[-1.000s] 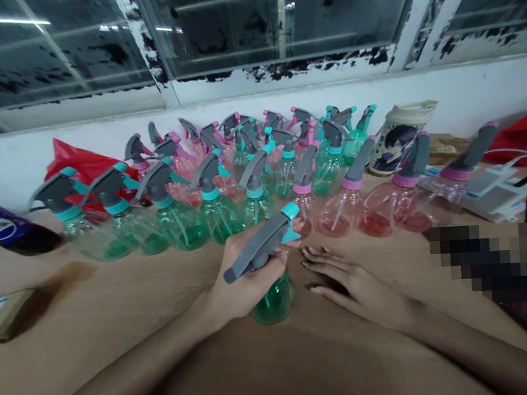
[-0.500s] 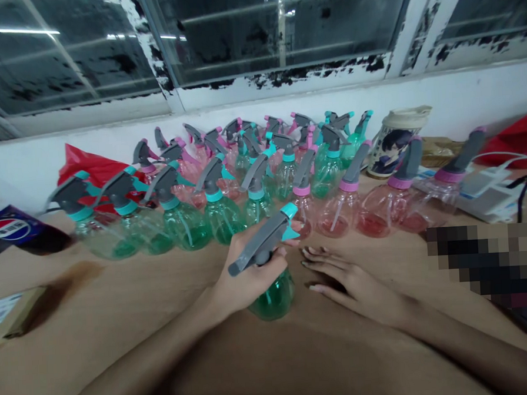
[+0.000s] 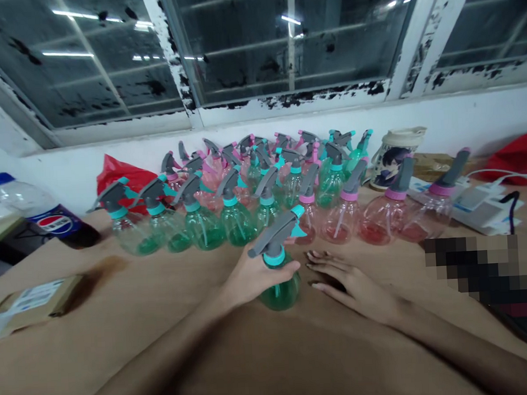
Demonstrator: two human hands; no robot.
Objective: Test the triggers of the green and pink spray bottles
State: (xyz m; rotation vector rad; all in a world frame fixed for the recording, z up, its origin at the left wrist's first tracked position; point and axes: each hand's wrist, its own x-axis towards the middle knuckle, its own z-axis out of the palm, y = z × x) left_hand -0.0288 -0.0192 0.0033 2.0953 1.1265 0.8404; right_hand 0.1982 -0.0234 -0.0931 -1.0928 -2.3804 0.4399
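Camera has tipped upward and the left hand (image 3: 259,275) sits lower, fingers (image 3: 287,268) closed round the shoulder of a green spray bottle (image 3: 281,292), teal collar now showing. Bottle upright, long axis near vertical; base contact with the bench (image 3: 121,352) cannot be told. Right hand (image 3: 351,284) rests open just right of the bottle, not touching. Beyond the bottle, ranks of green and pink spray bottles (image 3: 238,225); further back, a paint-flaked window (image 3: 291,43).
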